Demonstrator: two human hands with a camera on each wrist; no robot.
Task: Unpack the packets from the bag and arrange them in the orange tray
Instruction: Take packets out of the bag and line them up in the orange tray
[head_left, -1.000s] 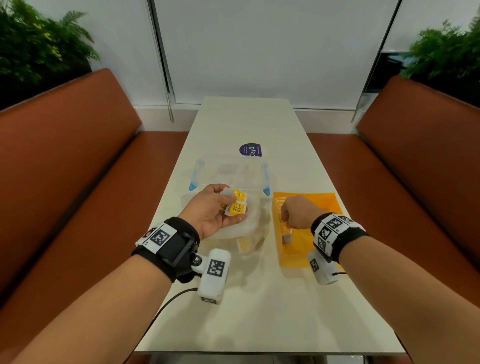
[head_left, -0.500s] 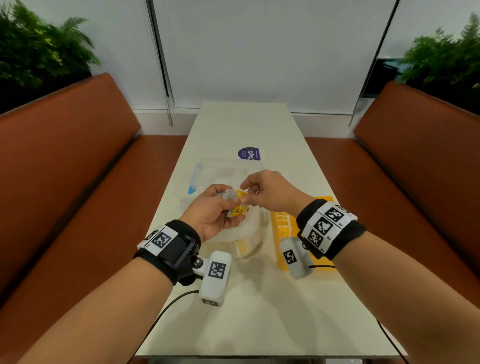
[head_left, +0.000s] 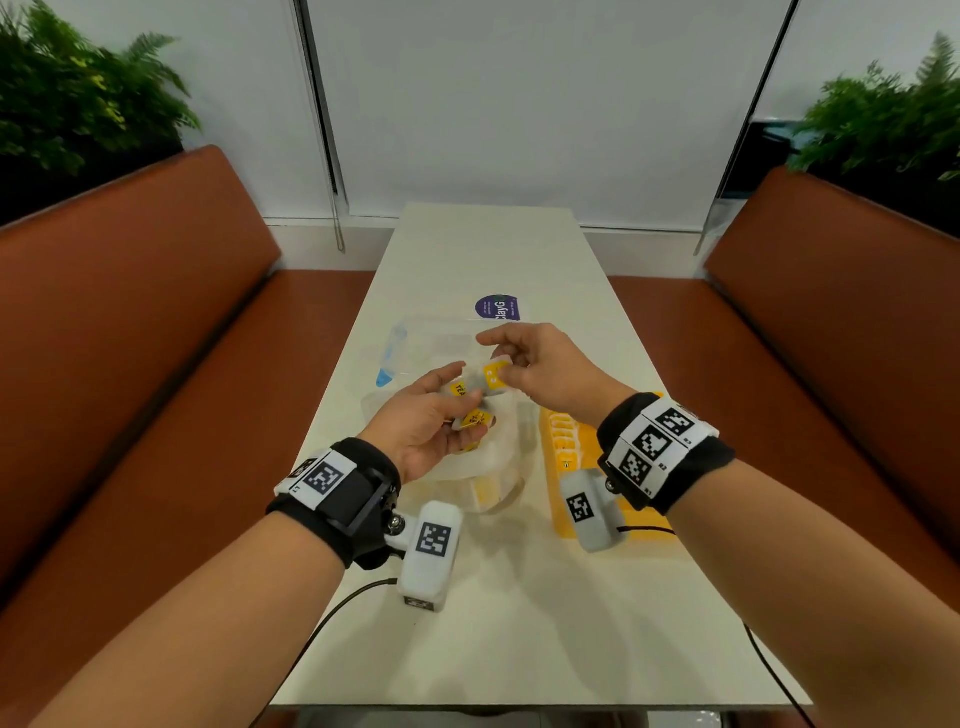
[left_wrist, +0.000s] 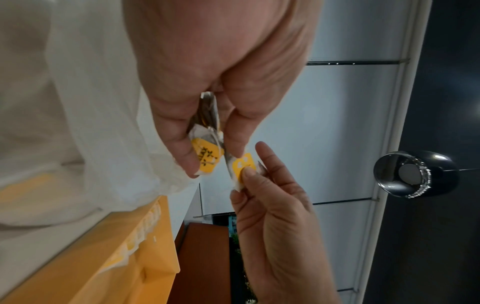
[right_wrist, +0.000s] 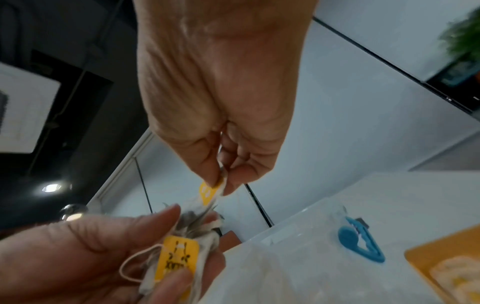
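My left hand (head_left: 457, 402) is raised above the table, palm up, and grips a small bunch of tea packets (head_left: 470, 418) with yellow tags. My right hand (head_left: 511, 366) meets it from the right and pinches one packet (head_left: 493, 375) at its yellow tag, thumb against forefinger. The left wrist view shows that packet (left_wrist: 242, 166) still touching the bunch (left_wrist: 207, 156). A crumpled translucent white bag (head_left: 493, 457) lies under my left hand. The orange tray (head_left: 644, 535) sits to the right, with a row of packets (head_left: 563, 441) along its left side, partly hidden by my right wrist.
A clear plastic box with blue clips (head_left: 395, 348) lies behind the bag, and a purple sticker (head_left: 497, 307) beyond it. Brown benches (head_left: 130, 338) flank the narrow white table (head_left: 493, 649). Cables trail off the table's near edge.
My right hand left the orange tray, crossed leftward to my left hand and took hold of one packet from the bunch. My left hand stayed nearly still.
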